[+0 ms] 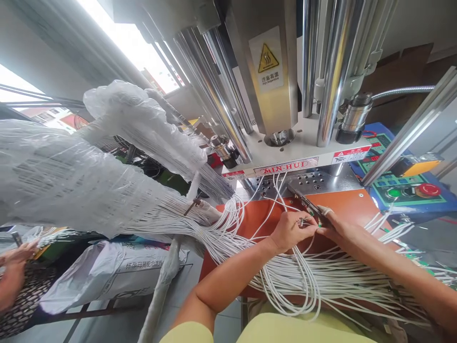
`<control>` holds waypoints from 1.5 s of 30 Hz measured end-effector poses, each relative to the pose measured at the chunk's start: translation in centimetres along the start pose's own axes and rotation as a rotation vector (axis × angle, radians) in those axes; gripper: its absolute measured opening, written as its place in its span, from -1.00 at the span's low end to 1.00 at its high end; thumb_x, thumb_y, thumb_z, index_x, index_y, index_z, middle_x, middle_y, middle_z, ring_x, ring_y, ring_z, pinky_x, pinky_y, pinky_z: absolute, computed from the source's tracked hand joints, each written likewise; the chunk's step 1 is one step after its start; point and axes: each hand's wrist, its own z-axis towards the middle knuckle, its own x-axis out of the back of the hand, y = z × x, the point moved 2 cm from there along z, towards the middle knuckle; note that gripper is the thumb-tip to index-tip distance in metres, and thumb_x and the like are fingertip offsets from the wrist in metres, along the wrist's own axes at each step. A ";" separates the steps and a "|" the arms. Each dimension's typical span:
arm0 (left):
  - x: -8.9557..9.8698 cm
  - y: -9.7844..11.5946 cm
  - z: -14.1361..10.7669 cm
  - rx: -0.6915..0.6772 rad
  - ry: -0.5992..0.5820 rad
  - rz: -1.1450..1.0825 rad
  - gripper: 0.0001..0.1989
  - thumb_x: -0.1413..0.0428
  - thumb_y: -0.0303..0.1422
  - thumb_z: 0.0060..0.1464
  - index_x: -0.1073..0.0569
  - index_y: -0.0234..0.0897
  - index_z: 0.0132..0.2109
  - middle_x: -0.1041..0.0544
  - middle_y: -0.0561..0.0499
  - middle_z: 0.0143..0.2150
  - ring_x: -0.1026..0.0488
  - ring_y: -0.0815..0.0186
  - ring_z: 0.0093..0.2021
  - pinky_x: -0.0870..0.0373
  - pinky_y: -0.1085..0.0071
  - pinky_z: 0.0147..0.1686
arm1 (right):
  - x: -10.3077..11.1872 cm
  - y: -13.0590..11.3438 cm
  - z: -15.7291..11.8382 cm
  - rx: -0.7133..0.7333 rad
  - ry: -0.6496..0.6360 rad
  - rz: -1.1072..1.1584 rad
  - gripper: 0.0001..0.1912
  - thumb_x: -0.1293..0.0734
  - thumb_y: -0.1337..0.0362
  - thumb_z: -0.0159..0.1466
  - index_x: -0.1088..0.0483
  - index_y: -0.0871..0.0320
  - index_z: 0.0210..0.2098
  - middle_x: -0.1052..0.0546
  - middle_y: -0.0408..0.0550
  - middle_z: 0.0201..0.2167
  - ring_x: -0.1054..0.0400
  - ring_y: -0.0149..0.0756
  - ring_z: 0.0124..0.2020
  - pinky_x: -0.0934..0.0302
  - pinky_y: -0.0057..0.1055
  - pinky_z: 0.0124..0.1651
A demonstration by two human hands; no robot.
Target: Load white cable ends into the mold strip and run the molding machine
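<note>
My left hand [290,232] is closed in a pinch, with a small metal connector [302,221] on a white cable between its fingers. Gripped by my right hand [333,225] is a narrow dark metal mould bar [304,199], slanted over the machine's front edge. The fingertips of both hands nearly meet. Beneath my forearms, a thick bundle of white cables [289,274] spreads over the orange-brown tabletop [348,209]. Several cables loop up to the machine's steel plate [317,180]. My right hand's underside is partly hidden.
A press [273,109] with steel columns stands in front. At right sits a blue control box [414,195] with a red stop button [429,190]. Plastic-wrapped cable bundles [71,176] hang at left on a wrapped frame. Another person's hand [17,252] shows at far left.
</note>
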 end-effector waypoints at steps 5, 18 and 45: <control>0.8 -0.4 0.1 0.052 -0.186 -0.165 -0.74 -0.18 -0.32 0.06 -0.54 -0.34 -0.10 -0.56 -0.07 -0.20 -0.41 0.38 -0.29 -0.30 0.48 -0.27 | -0.9 0.5 0.1 0.035 0.077 -0.085 -0.39 -0.02 -0.01 0.39 0.10 0.10 0.33 -0.53 0.14 0.00 -0.51 -0.06 -0.13 -0.33 -0.26 -0.19; 1.5 -2.2 0.3 0.293 0.151 -0.603 -0.49 -0.16 0.04 0.05 -0.48 -0.41 -0.20 -0.48 -0.05 -0.36 -0.30 0.47 -0.48 -0.19 0.51 -0.50 | -1.8 1.0 0.2 0.088 0.147 -0.092 -0.36 -0.03 -0.06 0.38 0.07 0.09 0.34 -0.56 0.11 -0.05 -0.52 -0.04 -0.19 -0.36 -0.18 -0.21; 0.4 -0.6 2.0 0.538 -0.250 -0.203 -0.80 -0.12 -0.28 -0.13 -0.40 -0.29 -0.59 -0.07 0.20 -0.71 0.10 0.51 -0.65 0.21 0.42 -0.59 | -2.1 0.6 0.3 0.065 0.106 -0.115 -0.37 0.03 -0.05 0.37 0.06 0.21 0.29 -0.53 0.21 -0.01 -0.49 0.06 -0.10 -0.35 -0.06 -0.16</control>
